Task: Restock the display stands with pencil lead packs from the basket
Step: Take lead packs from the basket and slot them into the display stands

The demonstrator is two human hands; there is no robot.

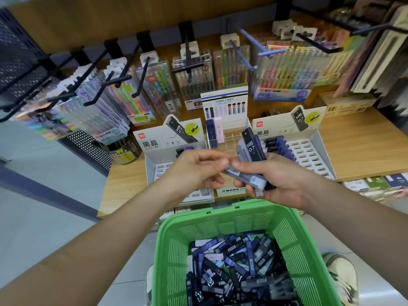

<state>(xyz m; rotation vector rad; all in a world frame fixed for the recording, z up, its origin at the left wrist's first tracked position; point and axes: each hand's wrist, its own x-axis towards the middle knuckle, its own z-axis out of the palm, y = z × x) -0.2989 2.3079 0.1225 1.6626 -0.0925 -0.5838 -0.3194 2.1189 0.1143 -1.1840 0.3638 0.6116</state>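
Observation:
My right hand (pixel 280 180) grips a bundle of pencil lead packs (pixel 252 149), the top one black and marked HB 0.7. My left hand (pixel 196 168) pinches the end of a clear pack (pixel 245 176) lying across that bundle. Both hands hover above the wooden shelf, between two white display stands. The left stand (pixel 152 160) holds few packs at its back. The right stand (pixel 313 151) has a row of dark and blue packs (pixel 278 145) on its left side and many bare slots. Below, a green basket (pixel 170 250) is full of loose lead packs (pixel 234 266).
A smaller clear stand (pixel 223 129) with blue and pink packs stands between the two white ones. Pen sets hang from black hooks (pixel 110 81) above the wooden shelf (pixel 362 149). A black mesh cup (pixel 123 153) sits at the left. My shoes show beside the basket.

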